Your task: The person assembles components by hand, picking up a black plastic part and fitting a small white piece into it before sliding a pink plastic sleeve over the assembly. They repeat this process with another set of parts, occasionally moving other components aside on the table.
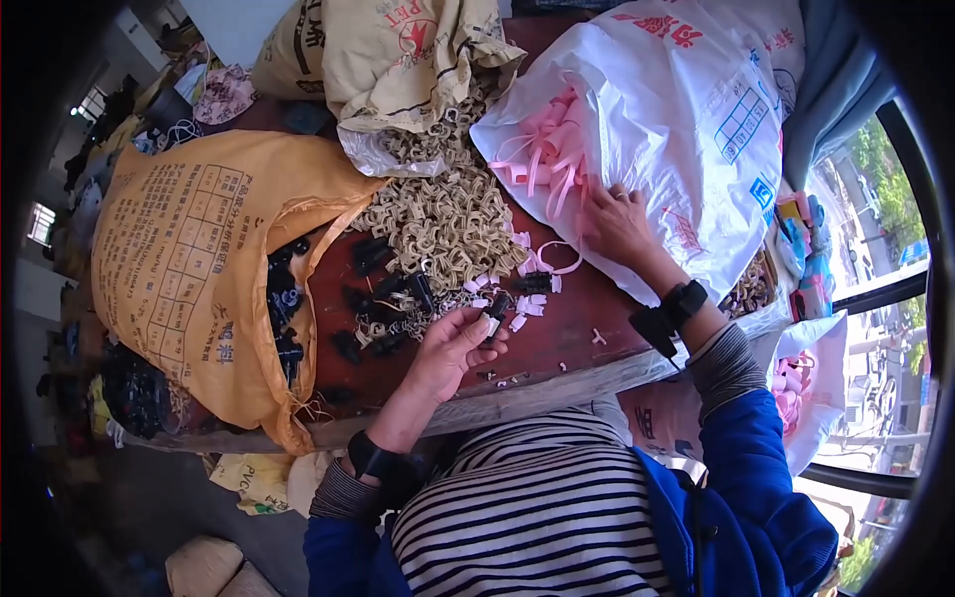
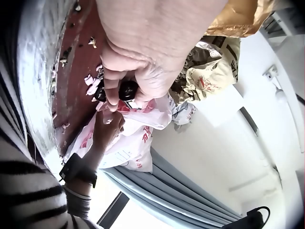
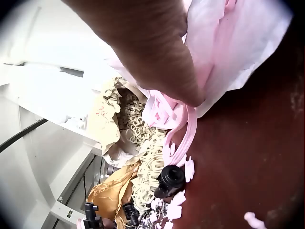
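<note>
The left hand (image 1: 448, 353) pinches a small black part (image 1: 496, 306) with a pale piece at its lower end, over the table's front half. In the left wrist view the black part's round end (image 2: 128, 89) shows between thumb and fingers. The right hand (image 1: 619, 221) is at the mouth of a white sack (image 1: 657, 129), its fingertips among pink straps (image 1: 555, 149); what they hold is hidden. A pink strap (image 3: 190, 129) hangs out beside the right hand (image 3: 157, 52) in the right wrist view.
Beige rings (image 1: 438, 224) heap at the table's middle, spilling from a tan sack (image 1: 383, 70). Black parts (image 1: 373, 254) and small pink pieces (image 1: 534, 303) lie before them. An orange sack (image 1: 189, 259) of black parts stands left. Plastic wrap covers the table's front edge (image 1: 557, 383).
</note>
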`<action>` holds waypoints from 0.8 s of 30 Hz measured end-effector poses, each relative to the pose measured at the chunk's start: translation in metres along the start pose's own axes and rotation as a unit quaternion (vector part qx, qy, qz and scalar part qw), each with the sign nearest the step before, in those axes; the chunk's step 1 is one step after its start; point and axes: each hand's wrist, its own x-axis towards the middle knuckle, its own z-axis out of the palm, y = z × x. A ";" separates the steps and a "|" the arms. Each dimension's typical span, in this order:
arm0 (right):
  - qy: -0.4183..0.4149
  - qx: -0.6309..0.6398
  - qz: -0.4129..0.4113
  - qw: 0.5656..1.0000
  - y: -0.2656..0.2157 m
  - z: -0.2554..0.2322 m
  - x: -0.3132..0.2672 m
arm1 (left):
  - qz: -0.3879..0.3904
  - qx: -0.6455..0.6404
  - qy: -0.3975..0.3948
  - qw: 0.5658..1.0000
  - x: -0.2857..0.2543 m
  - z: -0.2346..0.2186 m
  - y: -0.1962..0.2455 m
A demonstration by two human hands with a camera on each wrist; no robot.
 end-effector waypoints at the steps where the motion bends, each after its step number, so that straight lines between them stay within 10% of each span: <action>1: 0.029 -0.002 -0.033 0.999 -0.001 0.002 -0.012 | 0.005 -0.003 0.003 1.000 -0.003 0.000 0.000; 7: 0.100 -0.036 -0.084 0.991 -0.010 0.008 -0.041 | 0.007 0.024 -0.013 1.000 -0.013 0.006 -0.001; 13: -0.091 -0.052 -0.125 0.987 -0.032 0.006 -0.016 | 0.023 0.036 -0.007 0.999 -0.019 0.018 -0.009; 19: 0.026 0.128 -0.021 0.991 -0.027 -0.026 -0.040 | 0.038 0.042 0.027 0.998 -0.028 0.005 -0.007; 23: 0.103 0.495 -0.039 0.862 -0.032 -0.045 -0.070 | 0.031 0.026 0.031 0.999 -0.028 0.014 -0.005; 24: 0.044 0.630 -0.041 0.774 -0.045 -0.042 -0.077 | 0.031 0.025 0.021 0.999 -0.028 0.019 -0.005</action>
